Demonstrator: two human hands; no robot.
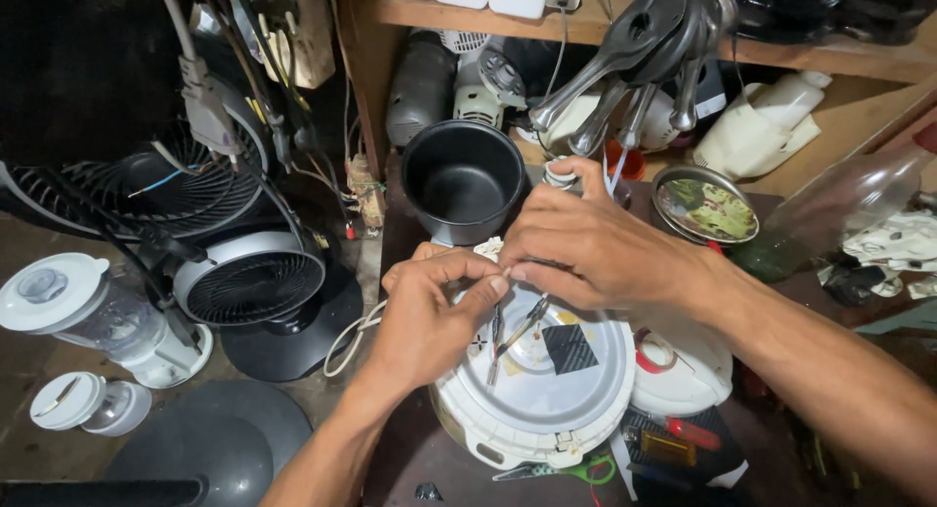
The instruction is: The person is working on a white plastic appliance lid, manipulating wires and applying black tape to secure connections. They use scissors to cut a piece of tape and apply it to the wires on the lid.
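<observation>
A white round cooker body (pixel 547 390) lies upside down on the bench, its base plate up, with a black square patch on it. My left hand (pixel 429 317) and my right hand (pixel 586 248) meet above its upper left rim. Both pinch small wires or terminals (pixel 503 271) between thumb and fingertips. Thin leads with metal ends (pixel 512 336) hang down from the fingers over the base plate. What exactly sits between the fingertips is too small to tell.
A black inner pot (pixel 464 180) stands behind the hands. Fans (pixel 249 283) and blender jars (pixel 93 317) crowd the left. A round lid (pixel 705 206), a clear bottle (pixel 849 200), green-handled scissors (pixel 571 470), a screwdriver (pixel 688 431) and a wooden shelf (pixel 586 24) surround the bench.
</observation>
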